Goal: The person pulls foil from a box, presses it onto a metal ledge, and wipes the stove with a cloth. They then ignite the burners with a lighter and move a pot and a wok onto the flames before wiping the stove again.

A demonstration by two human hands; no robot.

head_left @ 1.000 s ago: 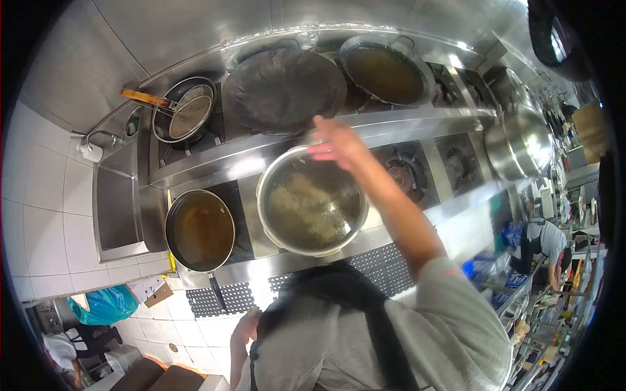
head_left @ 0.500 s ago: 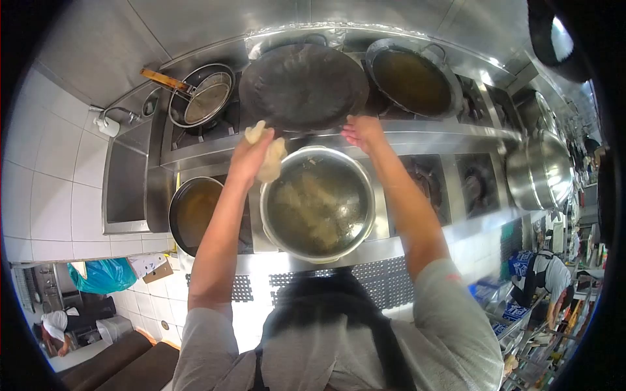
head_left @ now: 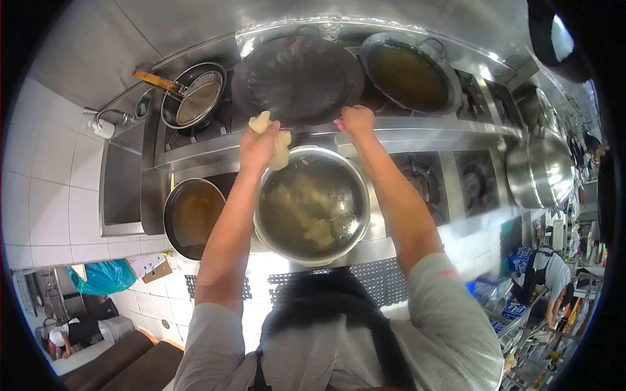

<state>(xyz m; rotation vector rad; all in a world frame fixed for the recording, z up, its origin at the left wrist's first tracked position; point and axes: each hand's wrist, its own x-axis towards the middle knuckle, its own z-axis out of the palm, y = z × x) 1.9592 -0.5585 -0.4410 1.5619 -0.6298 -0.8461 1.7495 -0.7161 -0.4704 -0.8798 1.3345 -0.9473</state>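
Observation:
My left hand (head_left: 259, 144) is closed on a pale, crumpled cloth (head_left: 280, 151), above the upper left rim of a large pot (head_left: 313, 202). Cloudy liquid with pale, blurred shapes fills that pot. Closed fingers of my right hand (head_left: 356, 122) are near the front right edge of a wide, dark pan (head_left: 298, 79) on the back burners. Whether they hold anything is too small to tell. A second pan (head_left: 407, 75) with brownish liquid sits at the back right. Left of my left forearm is a dark pot (head_left: 193, 218) of brown liquid.
At the back left, a wooden-handled strainer (head_left: 197, 103) lies in a pan. A sink (head_left: 122, 182) is farther left. Unused burners (head_left: 417, 182) and a large metal pot (head_left: 540, 167) are to the right. People work at the lower left (head_left: 65, 335) and lower right (head_left: 554, 277).
Both hands have shifted slightly, and my right fingers look more tightly closed. The cookware appears a little farther left in view. The cloth remains in my left hand.

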